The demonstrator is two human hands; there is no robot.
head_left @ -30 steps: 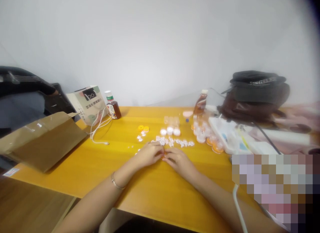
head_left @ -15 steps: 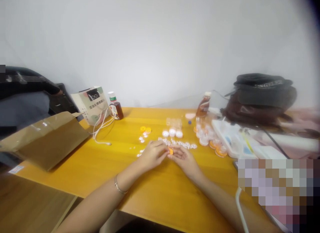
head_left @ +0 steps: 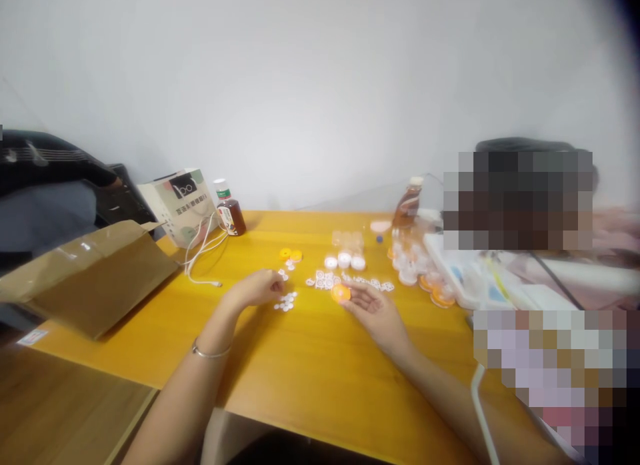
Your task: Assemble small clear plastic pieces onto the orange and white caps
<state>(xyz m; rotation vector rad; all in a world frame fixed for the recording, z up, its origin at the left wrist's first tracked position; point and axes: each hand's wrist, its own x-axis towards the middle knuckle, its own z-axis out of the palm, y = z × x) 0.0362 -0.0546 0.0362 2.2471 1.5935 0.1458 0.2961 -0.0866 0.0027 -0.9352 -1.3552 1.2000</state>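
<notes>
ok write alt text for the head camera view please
A person's right hand holds an orange disc over a yellow-brown table, while the left hand is close to small white discs. Farther back are three round white pieces; a brown bag is at left.

Single head-worn camera, facing forward and down over table [head_left: 290, 372], toward wall [head_left: 300, 105].

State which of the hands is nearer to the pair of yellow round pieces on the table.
Left. The left hand is just nearer the wearer and slightly left of the yellow round pieces; the right hand, holding an orange disc, is farther off, to their right.
</notes>
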